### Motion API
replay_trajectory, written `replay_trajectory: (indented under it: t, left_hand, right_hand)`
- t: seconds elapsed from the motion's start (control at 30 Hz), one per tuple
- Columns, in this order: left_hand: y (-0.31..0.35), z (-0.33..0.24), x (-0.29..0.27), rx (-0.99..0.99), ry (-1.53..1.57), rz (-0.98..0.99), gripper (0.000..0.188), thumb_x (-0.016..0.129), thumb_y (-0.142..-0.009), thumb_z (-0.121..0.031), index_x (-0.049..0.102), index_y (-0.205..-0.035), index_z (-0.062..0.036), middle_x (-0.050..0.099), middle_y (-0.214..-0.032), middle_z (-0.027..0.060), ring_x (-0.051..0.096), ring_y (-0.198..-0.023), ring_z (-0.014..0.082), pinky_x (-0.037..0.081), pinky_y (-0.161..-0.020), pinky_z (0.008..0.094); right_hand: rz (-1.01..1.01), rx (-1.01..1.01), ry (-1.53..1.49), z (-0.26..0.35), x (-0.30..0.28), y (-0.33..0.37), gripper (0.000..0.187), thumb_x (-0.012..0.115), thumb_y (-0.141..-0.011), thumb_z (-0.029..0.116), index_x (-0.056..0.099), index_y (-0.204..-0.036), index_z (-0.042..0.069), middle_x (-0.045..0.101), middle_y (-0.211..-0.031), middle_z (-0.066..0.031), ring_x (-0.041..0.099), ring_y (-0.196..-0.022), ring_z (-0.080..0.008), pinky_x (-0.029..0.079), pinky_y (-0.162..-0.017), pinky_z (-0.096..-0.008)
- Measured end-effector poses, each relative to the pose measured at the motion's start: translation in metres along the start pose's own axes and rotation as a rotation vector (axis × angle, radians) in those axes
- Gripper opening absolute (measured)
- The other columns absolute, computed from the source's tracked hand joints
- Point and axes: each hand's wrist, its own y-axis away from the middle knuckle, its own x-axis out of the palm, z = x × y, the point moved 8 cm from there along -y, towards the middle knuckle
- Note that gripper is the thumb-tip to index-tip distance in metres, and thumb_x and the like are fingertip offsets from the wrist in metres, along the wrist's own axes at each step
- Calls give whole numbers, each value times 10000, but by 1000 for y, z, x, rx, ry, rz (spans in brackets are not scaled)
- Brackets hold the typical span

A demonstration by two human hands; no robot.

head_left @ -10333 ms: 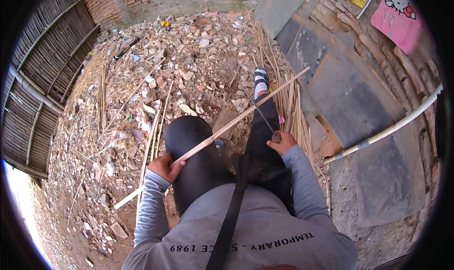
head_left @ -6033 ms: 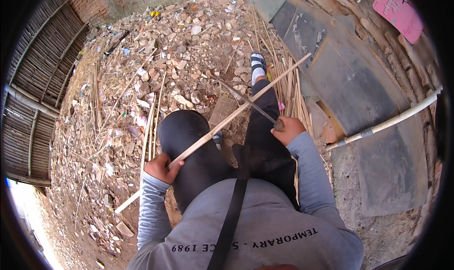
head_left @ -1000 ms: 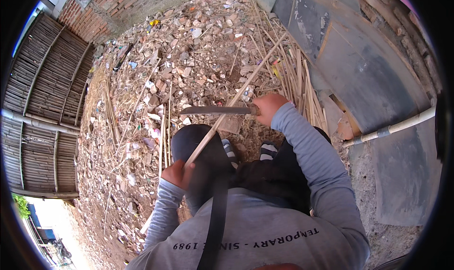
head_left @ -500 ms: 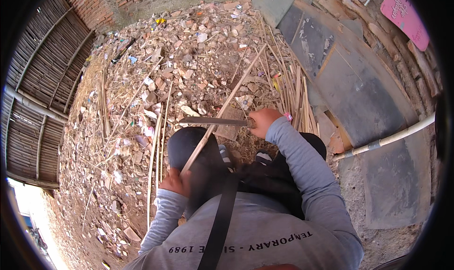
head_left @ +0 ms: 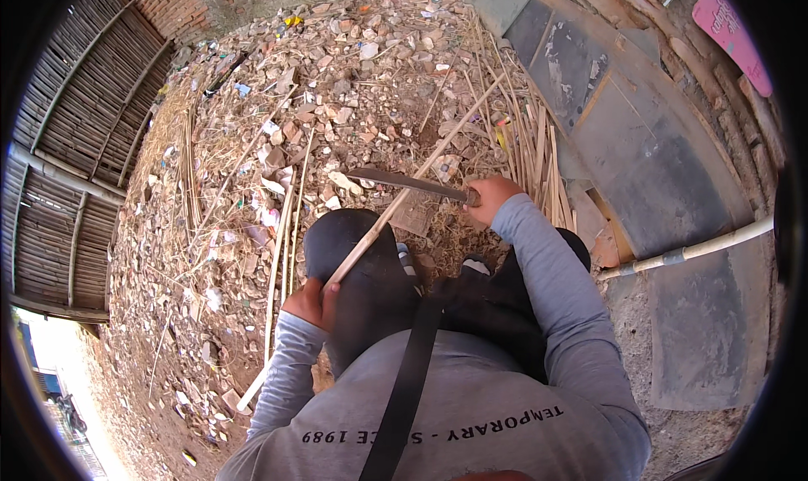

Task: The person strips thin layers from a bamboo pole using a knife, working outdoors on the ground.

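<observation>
My left hand point(head_left: 312, 303) is closed around a long pale bamboo strip point(head_left: 367, 239), by my left knee. The strip slants up and to the right, over the knee and out above the rubble. In my right hand point(head_left: 494, 198) is the handle of a machete point(head_left: 412, 182), its dark blade pointing left. The blade crosses the strip beyond my knees; whether its edge touches the strip I cannot tell. My fingers hide most of the handle.
Thin bamboo strips point(head_left: 283, 249) lie left of my leg, and a bundle of strips point(head_left: 539, 144) lies to the right. Broken brick and stones cover the ground. Dark flat boards point(head_left: 648, 170) and a pale pole point(head_left: 690, 251) are at the right. A bamboo wall point(head_left: 71, 102) stands left.
My right hand has moved up and slightly right with the machete, whose blade tip has lifted. The bamboo strip has shifted along with it, and its lower end now shows past my left hand.
</observation>
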Motion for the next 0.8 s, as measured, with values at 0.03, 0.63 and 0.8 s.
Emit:
replay_trajectory:
  t: [0.03, 0.63, 0.8]
  left_hand:
    - [0, 0, 1, 2, -3, 2, 356, 568, -917, -357, 495, -771, -41, 563, -591, 217, 590, -563, 414, 447, -508, 486]
    - [-9, 1, 5, 18, -32, -3, 406, 594, -902, -386, 499, -701, -46, 554, -555, 196, 584, -541, 402, 447, -496, 466]
    - [-10, 6, 10, 22, 14, -24, 422, 604, -891, -410, 505, -699, -48, 541, -538, 186, 581, -531, 396, 441, -485, 459]
  right_hand:
    - [-9, 2, 21, 1, -2, 2, 322, 716, -750, 352, 665, -926, 88, 652, -791, -178, 635, -767, -374, 510, -707, -462]
    - [24, -8, 6, -3, 7, 3, 419, 744, -718, 364, 669, -993, 57, 663, -850, -203, 642, -834, -377, 510, -769, -435]
    - [138, 27, -56, -28, 21, -9, 454, 743, -712, 375, 660, -1036, 67, 657, -858, -221, 638, -861, -386, 506, -794, -442]
